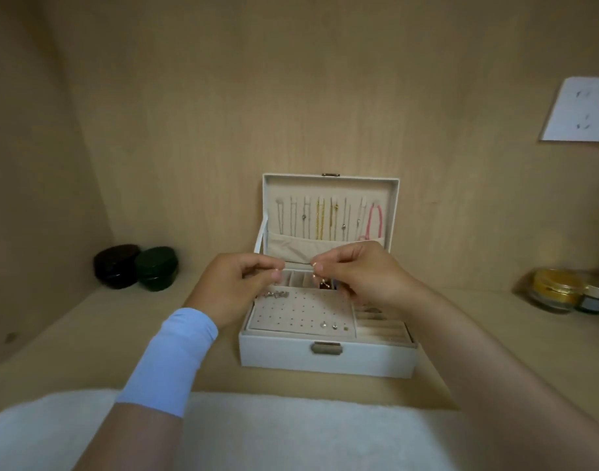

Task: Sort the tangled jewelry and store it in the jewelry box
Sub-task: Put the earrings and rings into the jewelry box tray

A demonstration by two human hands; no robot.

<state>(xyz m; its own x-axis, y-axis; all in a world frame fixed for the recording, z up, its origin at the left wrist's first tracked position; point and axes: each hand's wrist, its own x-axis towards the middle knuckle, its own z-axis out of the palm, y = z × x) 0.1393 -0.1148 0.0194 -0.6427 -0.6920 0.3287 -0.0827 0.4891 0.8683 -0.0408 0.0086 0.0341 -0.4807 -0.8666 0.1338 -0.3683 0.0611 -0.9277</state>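
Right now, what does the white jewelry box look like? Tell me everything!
The jewelry box is white outside, with a brass-coloured clasp in front. It stands open on the wooden shelf, lid upright. Chains and a pink cord hang inside the lid. Its beige tray holds a dotted earring panel with few studs.

- A pale wooden shelf (pixel 87 334) carries everything.
- An open white jewelry box (pixel 325 360) stands on it, directly beneath the left hand (pixel 233 287) and right hand (pixel 362 277).
- A round black pot (pixel 116 266) and a dark green pot (pixel 157 268), touching, sit well left of the left hand.
- A gold-lidded glass jar (pixel 555 290) and a small jar (pixel 595 300), side by side, sit far right of the right hand.
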